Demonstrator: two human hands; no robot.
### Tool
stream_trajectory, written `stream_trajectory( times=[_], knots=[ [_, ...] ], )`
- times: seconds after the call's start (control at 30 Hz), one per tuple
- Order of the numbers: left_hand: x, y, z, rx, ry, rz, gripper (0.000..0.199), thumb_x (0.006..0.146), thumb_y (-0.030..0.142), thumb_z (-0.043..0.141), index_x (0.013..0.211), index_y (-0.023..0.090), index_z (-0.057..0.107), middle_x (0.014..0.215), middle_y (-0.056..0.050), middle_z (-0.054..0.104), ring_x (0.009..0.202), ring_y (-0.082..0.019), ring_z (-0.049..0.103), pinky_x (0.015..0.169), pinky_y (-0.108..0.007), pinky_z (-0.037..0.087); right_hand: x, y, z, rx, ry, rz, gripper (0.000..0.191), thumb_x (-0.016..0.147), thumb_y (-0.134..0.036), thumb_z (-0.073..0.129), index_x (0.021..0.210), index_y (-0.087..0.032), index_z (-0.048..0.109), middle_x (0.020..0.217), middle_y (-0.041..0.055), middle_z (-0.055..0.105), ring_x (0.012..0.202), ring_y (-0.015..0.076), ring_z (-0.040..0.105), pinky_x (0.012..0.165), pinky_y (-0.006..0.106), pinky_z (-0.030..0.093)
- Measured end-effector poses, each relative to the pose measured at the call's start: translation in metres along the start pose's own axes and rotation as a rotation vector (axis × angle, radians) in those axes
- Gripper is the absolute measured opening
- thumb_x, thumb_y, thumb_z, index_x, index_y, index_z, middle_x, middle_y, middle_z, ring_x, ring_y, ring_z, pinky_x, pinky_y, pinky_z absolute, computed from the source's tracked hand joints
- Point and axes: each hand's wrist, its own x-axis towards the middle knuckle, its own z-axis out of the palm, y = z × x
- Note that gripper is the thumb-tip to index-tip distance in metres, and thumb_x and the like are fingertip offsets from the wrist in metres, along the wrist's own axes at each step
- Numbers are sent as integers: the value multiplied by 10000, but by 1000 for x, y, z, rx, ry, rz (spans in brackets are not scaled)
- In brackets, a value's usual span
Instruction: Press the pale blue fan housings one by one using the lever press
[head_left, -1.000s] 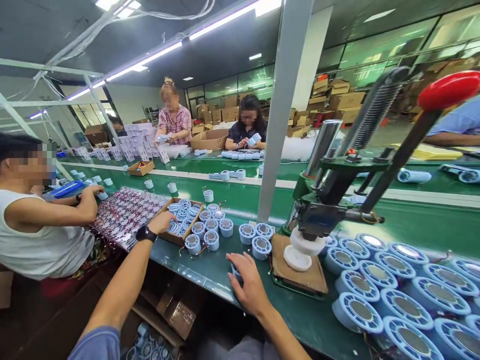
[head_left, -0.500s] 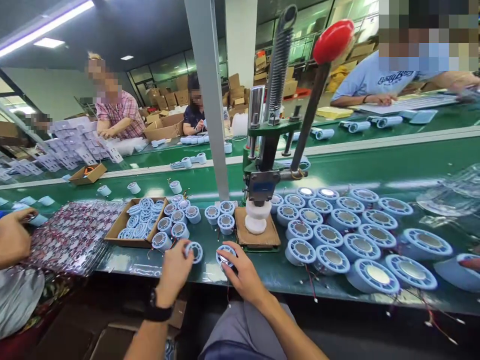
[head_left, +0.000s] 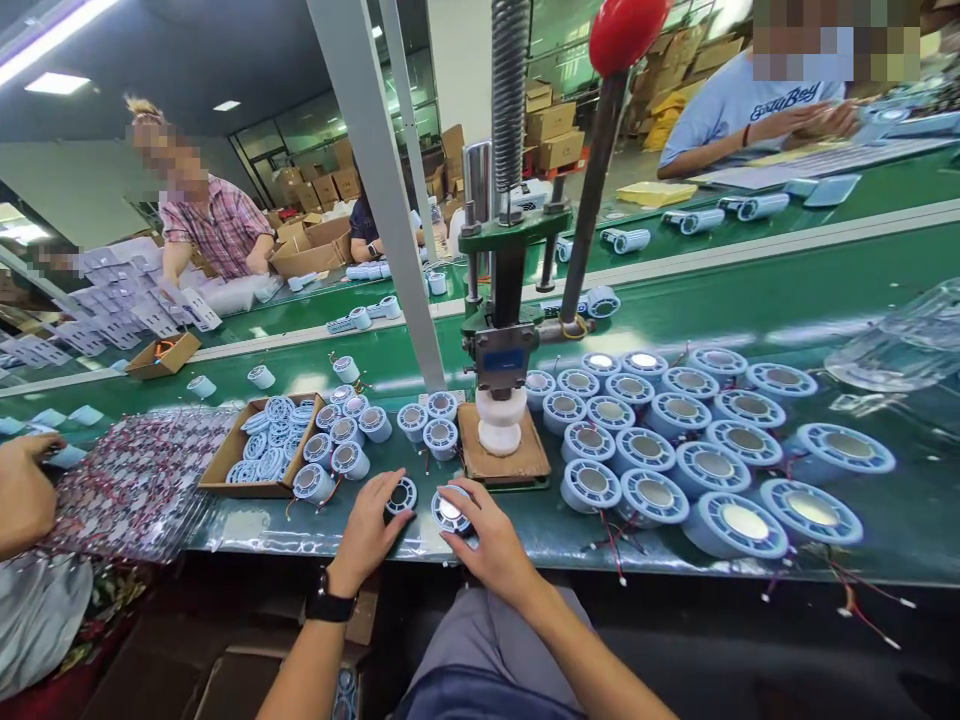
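Observation:
My left hand point(head_left: 373, 528) curls its thumb and fingers round a light-blue round housing point(head_left: 403, 494) with a dark centre, low over the front of the bench. Beside it, my right hand point(head_left: 487, 532) grips a similar blue motor housing point(head_left: 450, 510) with a shiny silver disc on top. A gap separates the two pieces. Behind my right hand stands a hand press point(head_left: 506, 350) with a red-knobbed lever, its white pressing block point(head_left: 500, 420) above a brown board point(head_left: 529, 455). Blue ring covers point(head_left: 279, 430) fill a cardboard box to the left.
Many silver-topped blue housings point(head_left: 651, 490) with trailing wires crowd the right side. More blue housings point(head_left: 350, 458) stand by the box. A bagged stack of wired parts point(head_left: 142, 480) lies left, near another person's hand point(head_left: 26, 490). A grey post point(head_left: 375, 190) rises behind; co-workers sit across the belt.
My left hand has opened its grip around its housing slightly, whose centre now looks dark. The far-right housing, touched by fingertips, is out of view. The co-worker at right has raised their hands.

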Motion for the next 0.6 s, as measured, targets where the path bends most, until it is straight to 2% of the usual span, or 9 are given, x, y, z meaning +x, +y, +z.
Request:
stream_trajectory(
  times=[0.07,0.1,0.17,0.23,0.3,0.43,0.6],
  knots=[
    [-2,12,5,-130,87,-90,626,877,291,604,1469,254,403,1393,-104,578,1287,-256,542,1129,-469,395,0,2,1,14,30,3,618,791,-140,616,1395,-214,506,1323,116,565,1228,220,580,1053,353,501],
    [-3,22,7,-185,93,-103,680,870,291,616,1496,255,355,1402,-105,571,1283,-254,548,1124,-459,405,-1,3,2,17,41,-1,651,785,-142,617,1418,-207,477,1321,113,576,1230,218,582,1059,351,500],
    [-3,45,9,-245,30,-52,750,837,255,649,1514,269,328,1436,-93,543,1322,-254,517,1149,-444,386,-1,4,2,18,59,-11,688,778,-138,603,1444,-198,443,1341,109,575,1240,215,581,1069,349,495],
    [-1,66,11,-251,-69,38,758,803,186,647,1501,279,368,1481,-72,500,1374,-253,460,1183,-436,346,-2,5,2,31,74,-20,739,756,-106,565,1472,-197,406,1369,105,558,1246,209,579,1067,342,497],
    [3,80,11,-249,-146,85,771,780,125,612,1499,276,379,1505,-57,471,1396,-248,434,1197,-438,332,-3,6,3,51,83,-18,811,714,-72,528,1498,-201,365,1393,99,539,1256,206,573,1071,344,492],
    [10,86,10,-264,-184,68,828,744,61,561,1518,253,340,1507,-59,470,1398,-248,432,1200,-467,322,-3,6,4,82,61,35,879,669,-55,511,1516,-204,329,1424,94,509,1281,205,552,1077,348,482],
    [6,76,18,-378,-116,-48,825,743,79,601,1507,254,344,1427,-60,557,1337,-250,501,1187,-465,331,-3,6,4,72,63,73,868,669,-68,522,1509,-198,347,1374,91,557,1256,209,574,1066,355,490]
  ],
)
